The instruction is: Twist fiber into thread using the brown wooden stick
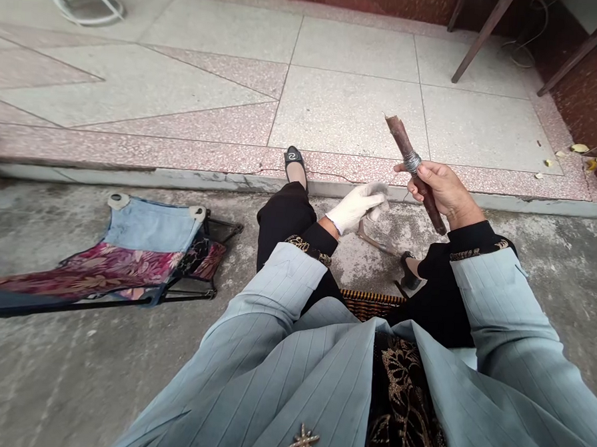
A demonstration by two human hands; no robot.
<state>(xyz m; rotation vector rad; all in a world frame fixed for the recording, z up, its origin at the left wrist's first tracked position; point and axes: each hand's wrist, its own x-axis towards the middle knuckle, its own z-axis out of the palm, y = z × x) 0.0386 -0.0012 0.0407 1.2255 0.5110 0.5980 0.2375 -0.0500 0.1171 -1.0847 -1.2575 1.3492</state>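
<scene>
My right hand point(443, 191), bare, grips a brown wooden stick point(403, 139) that tilts up and to the left. Silvery wire point(412, 161) is wound in a tight band around the stick, just above my thumb. To the left, my left hand point(357, 208) wears a white glove with grey at the fingertips. Its fingers are closed together, apart from the stick; whatever they may pinch is too small to make out. On the ground below that hand lies a thin, bent brown tool point(377, 242), partly hidden.
A raised tiled step point(349, 113) runs across in front. On the left stands a folding lounge chair point(141, 255); a white stool point(84, 2) is farther back. Wooden legs point(483, 40) stand at the upper right. A woven wicker seat edge point(371, 305) shows between my legs.
</scene>
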